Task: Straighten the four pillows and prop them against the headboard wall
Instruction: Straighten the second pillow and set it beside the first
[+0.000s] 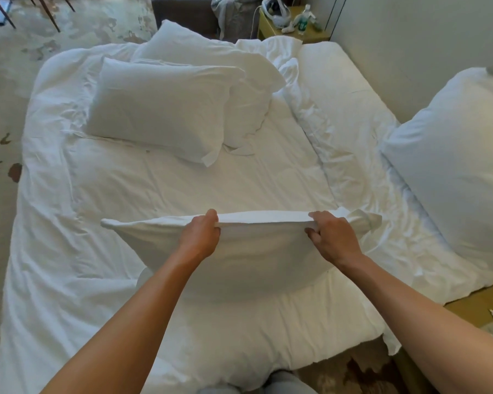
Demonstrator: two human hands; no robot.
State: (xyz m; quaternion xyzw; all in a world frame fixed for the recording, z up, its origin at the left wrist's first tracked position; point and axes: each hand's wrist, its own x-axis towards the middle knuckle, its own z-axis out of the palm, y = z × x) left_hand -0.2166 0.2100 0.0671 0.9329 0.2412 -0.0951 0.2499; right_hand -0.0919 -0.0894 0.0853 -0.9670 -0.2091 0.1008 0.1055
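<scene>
Both hands hold one white pillow (239, 251) up by its top edge, over the bed (54, 280).

Left hand (201, 238) pinches the edge, thumb on top, fingers curled under; right hand (332, 240) does the same just along the same seam, fabric pulled flat between them. Held pillow hangs below the grip, plump, lightly creased, open case end flopping past the right hand. Beyond the grip, two pillows lie flat: front pillow (160, 109) overlaps back pillow (211, 58), both wrinkled and skewed. Right of the grip, a fourth pillow (456, 160) leans upright against the wall (410, 38). Duvet rumpled between. Far beyond, nightstand (268, 24) with clutter.
</scene>
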